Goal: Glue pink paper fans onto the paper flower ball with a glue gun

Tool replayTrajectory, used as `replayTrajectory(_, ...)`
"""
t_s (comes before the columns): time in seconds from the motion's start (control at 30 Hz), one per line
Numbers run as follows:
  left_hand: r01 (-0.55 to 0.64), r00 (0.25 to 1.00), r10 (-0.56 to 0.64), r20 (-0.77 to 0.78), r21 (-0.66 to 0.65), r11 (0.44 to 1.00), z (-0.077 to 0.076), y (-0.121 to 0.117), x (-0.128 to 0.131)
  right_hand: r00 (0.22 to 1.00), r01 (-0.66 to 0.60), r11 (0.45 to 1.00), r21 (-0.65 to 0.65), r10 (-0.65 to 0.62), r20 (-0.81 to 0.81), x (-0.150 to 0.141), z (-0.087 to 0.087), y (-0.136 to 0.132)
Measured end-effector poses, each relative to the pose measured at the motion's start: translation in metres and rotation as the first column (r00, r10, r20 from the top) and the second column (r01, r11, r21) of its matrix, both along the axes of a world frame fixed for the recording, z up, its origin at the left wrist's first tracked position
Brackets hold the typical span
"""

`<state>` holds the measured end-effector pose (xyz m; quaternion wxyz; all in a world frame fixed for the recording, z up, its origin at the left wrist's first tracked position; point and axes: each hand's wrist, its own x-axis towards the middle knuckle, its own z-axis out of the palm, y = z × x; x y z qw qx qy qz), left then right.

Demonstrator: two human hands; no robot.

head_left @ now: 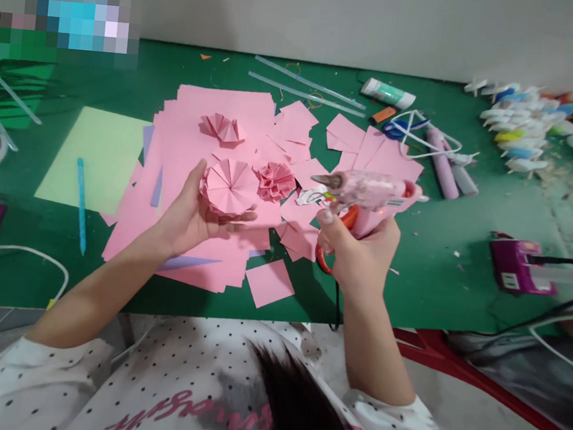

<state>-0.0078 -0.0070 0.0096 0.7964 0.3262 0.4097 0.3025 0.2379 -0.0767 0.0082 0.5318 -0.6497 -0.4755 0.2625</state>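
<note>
My left hand [201, 214] cradles a round pleated pink paper rosette [229, 186], its folds spreading from the centre. In my right hand [364, 245] is a pink hot glue gun [369, 190], its metal nozzle pointing left toward the rosette but apart from it. A second, more crumpled pink paper flower [275, 180] lies just right of the rosette. Behind it rests a small folded pink paper fan [222, 129]. These lie over a stack of pink paper sheets [185, 112]. Orange-handled scissors [323, 260] are partly hidden behind my right hand.
Cut pink paper squares [269, 284] surround the stack. Left are pale green paper [102, 139] and a blue pen [81, 207]. Glue sticks [308, 86], a white-and-green tube [388, 93] and bundled thread [519, 128] lie farther back. A purple box [523, 266] with cables sits right.
</note>
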Motion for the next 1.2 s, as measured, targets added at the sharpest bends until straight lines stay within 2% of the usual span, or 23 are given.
replayTrajectory(0.13, 0.153, 0.981, -0.167, -0.095, -0.135, 0.979, -0.008, 0.009, -0.008, 0.989, 0.120, 0.968, -0.220, -0.098, 0.107, 0.002, 0.004, 0.005)
replayTrajectory(0.2, 0.180, 0.952, -0.204, -0.228, -0.121, 0.976, -0.010, 0.009, -0.015, 0.981, 0.145, 0.931, -0.335, -0.093, 0.168, 0.001, 0.010, 0.008)
replayTrajectory(0.27, 0.194, 0.891, -0.188, -0.413, -0.029, 0.981, -0.007, 0.007, -0.023, 0.969, 0.164, 0.908, -0.384, -0.075, 0.237, -0.001, 0.015, 0.010)
replayTrajectory(0.33, 0.232, 0.780, -0.106, -0.616, 0.127, 0.964, -0.002, 0.004, -0.032, 0.949, 0.168, 0.919, -0.357, -0.053, 0.310, -0.002, 0.018, 0.011)
replayTrajectory(0.4, 0.293, 0.601, 0.067, -0.796, 0.297, 0.909, 0.005, 0.003, -0.043, 0.922, 0.174, 0.939, -0.297, -0.049, 0.384, -0.002, 0.019, 0.011)
replayTrajectory(0.47, 0.376, 0.374, 0.309, -0.874, 0.448, 0.811, 0.010, 0.006, -0.052, 0.895, 0.176, 0.955, -0.238, -0.054, 0.443, -0.001, 0.019, 0.010)
replayTrajectory(0.5, 0.419, 0.327, 0.395, -0.858, 0.507, 0.753, 0.010, 0.007, -0.055, 0.884, 0.169, 0.962, -0.217, -0.050, 0.466, 0.000, 0.019, 0.010)
replayTrajectory(0.53, 0.468, 0.344, 0.437, -0.831, 0.555, 0.688, 0.009, 0.009, -0.057, 0.873, 0.150, 0.968, -0.200, -0.035, 0.487, 0.002, 0.019, 0.010)
replayTrajectory(0.6, 0.533, 0.466, 0.420, -0.779, 0.626, 0.570, 0.004, 0.011, -0.057, 0.845, 0.093, 0.980, -0.179, 0.018, 0.534, 0.004, 0.021, 0.011)
replayTrajectory(0.67, 0.582, 0.546, 0.329, -0.770, 0.632, 0.512, -0.006, 0.010, -0.051, 0.810, 0.037, 0.984, -0.172, 0.071, 0.582, 0.007, 0.024, 0.013)
replayTrajectory(0.77, 0.547, 0.590, 0.338, -0.733, 0.671, 0.501, -0.019, 0.004, -0.036, 0.766, -0.018, 0.983, -0.181, 0.130, 0.629, 0.009, 0.030, 0.017)
replayTrajectory(0.87, 0.547, 0.668, 0.236, -0.706, 0.681, 0.488, -0.028, -0.005, -0.022, 0.700, -0.060, 0.978, -0.198, 0.182, 0.690, 0.010, 0.034, 0.021)
replayTrajectory(1.0, 0.574, 0.726, 0.082, -0.683, 0.667, 0.475, -0.032, -0.011, -0.013, 0.517, -0.116, 0.963, -0.244, 0.269, 0.813, 0.007, 0.034, 0.024)
replayTrajectory(1.1, 0.546, 0.748, 0.063, -0.661, 0.667, 0.507, -0.034, -0.012, -0.012, 0.392, -0.139, 0.958, -0.253, 0.287, 0.874, 0.002, 0.030, 0.021)
replayTrajectory(1.2, 0.504, 0.768, 0.067, -0.638, 0.664, 0.552, -0.036, -0.012, -0.013, 0.333, -0.152, 0.971, -0.184, 0.225, 0.916, -0.003, 0.025, 0.017)
